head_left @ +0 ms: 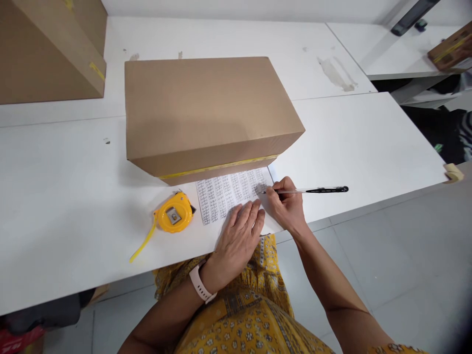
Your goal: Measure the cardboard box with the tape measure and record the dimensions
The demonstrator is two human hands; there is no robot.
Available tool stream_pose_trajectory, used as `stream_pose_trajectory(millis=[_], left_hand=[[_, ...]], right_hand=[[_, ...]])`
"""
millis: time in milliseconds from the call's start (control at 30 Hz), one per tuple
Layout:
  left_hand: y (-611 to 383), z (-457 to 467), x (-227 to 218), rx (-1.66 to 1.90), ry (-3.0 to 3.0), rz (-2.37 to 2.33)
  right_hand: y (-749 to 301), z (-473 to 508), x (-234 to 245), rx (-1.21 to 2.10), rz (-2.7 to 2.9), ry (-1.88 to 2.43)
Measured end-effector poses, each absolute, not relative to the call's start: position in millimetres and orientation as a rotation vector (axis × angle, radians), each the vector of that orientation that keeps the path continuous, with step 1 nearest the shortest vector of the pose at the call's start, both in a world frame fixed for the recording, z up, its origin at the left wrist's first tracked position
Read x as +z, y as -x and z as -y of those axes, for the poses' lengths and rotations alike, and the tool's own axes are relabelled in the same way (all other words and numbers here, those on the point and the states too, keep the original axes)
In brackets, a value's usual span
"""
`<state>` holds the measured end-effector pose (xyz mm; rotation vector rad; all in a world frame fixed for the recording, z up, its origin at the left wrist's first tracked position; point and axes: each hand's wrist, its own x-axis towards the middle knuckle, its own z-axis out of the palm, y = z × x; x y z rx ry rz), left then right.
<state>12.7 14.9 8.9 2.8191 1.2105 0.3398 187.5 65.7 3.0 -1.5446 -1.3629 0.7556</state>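
My right hand [286, 204] is closed around a pen [324, 190] with a clear barrel and a black end, its tip at the right part of a sheet of paper [230, 189]. Rows and columns of small handwriting cover the sheet, and its far edge is hidden by a brown cardboard box [210, 103]. Flat on the near part of the paper lies my left hand [239, 236], fingers stretched out and holding nothing. To the left of the paper, a yellow tape measure [174, 212] rests on the table with a short yellow strap trailing from it.
The white table [55, 196] has its near edge just in front of my body. A larger cardboard box [47, 54] stands at the back left. At the far right are a smaller box [452, 51], a dark elongated object [413, 17] and a shelf with dark items.
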Motion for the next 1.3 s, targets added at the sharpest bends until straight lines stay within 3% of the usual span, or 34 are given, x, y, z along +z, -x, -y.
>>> stream_pose_trajectory(millis=[167,300,400,567,667,733,833,967,1033,1300], left_hand=[[-14,-17,9,0.453,-2.770,-1.175],[1,-13,16,0.933,-2.592,-1.112],[32,-9,24,1.245,-2.504,-1.324],[90,-21,25,1.002,-2.332,-1.921],[105,-30,21,0.824,-2.154,-2.019],[106,-31,23,0.884,-2.001,-1.992],[99,-20,39,1.006,-1.695,-1.726],[86,-5,74,0.874,-1.479,-1.180],[81,-5,86,0.794,-1.464,-1.033],[77,-20,101,0.696,-1.466,-0.994]], right_hand=[[-195,-70,6,0.464,1.230,1.570],[-236,-79,3,0.138,1.445,1.719],[-270,-82,-5,-0.013,1.728,1.833],[-290,-87,-17,-0.133,1.773,1.855],[-283,-85,-15,-0.253,1.630,1.757],[-270,-77,-8,-0.305,1.503,1.663],[-233,-53,14,-0.026,1.422,1.534],[-172,-25,48,1.263,1.471,1.274],[-152,-23,59,1.614,1.428,1.103],[-146,-36,81,1.673,1.456,1.050]])
